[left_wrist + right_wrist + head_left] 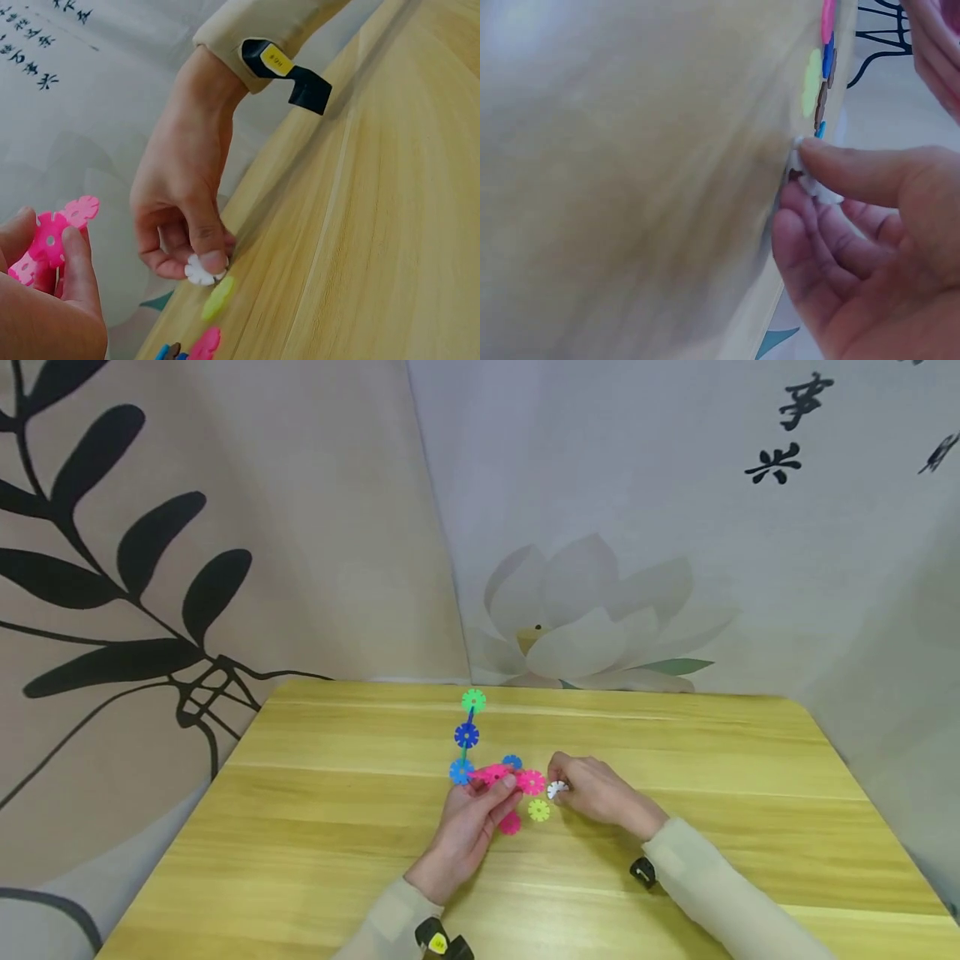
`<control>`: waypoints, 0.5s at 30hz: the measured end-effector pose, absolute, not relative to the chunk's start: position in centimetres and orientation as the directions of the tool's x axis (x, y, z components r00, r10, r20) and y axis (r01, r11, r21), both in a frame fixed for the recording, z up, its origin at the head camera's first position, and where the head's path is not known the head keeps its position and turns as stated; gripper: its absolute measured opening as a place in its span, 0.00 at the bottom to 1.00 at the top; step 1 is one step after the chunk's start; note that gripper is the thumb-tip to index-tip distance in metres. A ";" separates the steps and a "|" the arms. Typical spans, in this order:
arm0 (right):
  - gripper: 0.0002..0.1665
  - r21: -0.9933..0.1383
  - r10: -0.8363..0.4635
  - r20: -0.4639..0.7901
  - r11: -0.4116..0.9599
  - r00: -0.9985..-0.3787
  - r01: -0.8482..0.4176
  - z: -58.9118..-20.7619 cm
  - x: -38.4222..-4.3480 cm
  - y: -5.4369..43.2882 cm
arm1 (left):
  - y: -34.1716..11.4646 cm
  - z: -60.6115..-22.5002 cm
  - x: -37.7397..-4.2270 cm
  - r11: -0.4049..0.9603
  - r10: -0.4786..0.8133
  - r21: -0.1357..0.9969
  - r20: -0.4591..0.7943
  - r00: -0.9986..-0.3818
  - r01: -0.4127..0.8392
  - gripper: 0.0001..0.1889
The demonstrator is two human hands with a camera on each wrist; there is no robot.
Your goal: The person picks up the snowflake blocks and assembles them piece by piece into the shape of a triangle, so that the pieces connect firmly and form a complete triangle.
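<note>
Though the white disc [198,271] shows everywhere, only wrist views catch brown discs [821,102].

Just right of the yellow-green disc [538,810], a white notched disc [557,789] is pinched, tilted, in the right fingers [201,221]. Left of that yellow-green disc, bright-pink notched discs [532,782], slotted together at differing angles, are held raised in the left fingers [79,270].

The head view is bright, with a pale shine on the worktop [592,910]. The left wrist view is duller, with a soft, dark shadow. The right wrist view looks blurry, glowing whitish top left.
</note>
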State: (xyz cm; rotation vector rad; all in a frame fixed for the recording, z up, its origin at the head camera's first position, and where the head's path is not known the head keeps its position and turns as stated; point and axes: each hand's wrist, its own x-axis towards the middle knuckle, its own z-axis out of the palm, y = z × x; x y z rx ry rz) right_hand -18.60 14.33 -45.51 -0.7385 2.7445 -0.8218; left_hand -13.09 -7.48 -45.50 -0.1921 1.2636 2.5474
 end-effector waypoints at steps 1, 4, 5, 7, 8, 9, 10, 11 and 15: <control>0.11 -0.564 -0.506 -0.025 0.719 -0.862 -0.406 -45.5 -18.4 14.5 | -7.4 -45.5 -13.1 -0.574 0.197 0.755 -0.248 -0.948 -0.317 0.20; 0.11 -0.576 -0.484 0.014 0.711 -0.875 -0.403 -45.6 -18.0 14.9 | -7.2 -45.4 -13.1 -0.575 0.194 0.754 -0.252 -0.948 -0.318 0.19; 0.11 -0.584 -0.472 0.023 0.709 -0.881 -0.396 -45.6 -17.8 15.0 | -7.2 -45.4 -13.1 -0.576 0.193 0.753 -0.252 -0.948 -0.317 0.19; 0.11 -0.604 -0.449 0.031 0.704 -0.893 -0.375 -45.5 -17.4 15.1 | -7.1 -45.4 -13.1 -0.577 0.192 0.753 -0.252 -0.948 -0.317 0.18; 0.11 -0.616 -0.435 0.032 0.700 -0.900 -0.361 -45.4 -17.2 15.2 | -7.0 -45.4 -13.1 -0.577 0.192 0.753 -0.252 -0.948 -0.317 0.18; 0.11 -0.626 -0.423 0.030 0.698 -0.906 -0.347 -45.3 -17.0 15.2 | -7.0 -45.3 -13.1 -0.577 0.191 0.753 -0.253 -0.948 -0.317 0.18; 0.11 -0.638 -0.415 0.028 0.693 -0.910 -0.335 -45.2 -16.9 15.3 | -6.9 -45.3 -13.1 -0.576 0.190 0.753 -0.253 -0.949 -0.317 0.18; 0.11 -0.649 -0.410 0.027 0.686 -0.912 -0.327 -45.1 -16.7 15.4 | -6.9 -45.3 -13.1 -0.576 0.188 0.754 -0.255 -0.949 -0.317 0.17; 0.10 -0.683 -0.409 0.035 0.656 -0.912 -0.320 -44.8 -16.1 15.7 | -6.6 -45.2 -13.2 -0.569 0.182 0.759 -0.259 -0.949 -0.316 0.17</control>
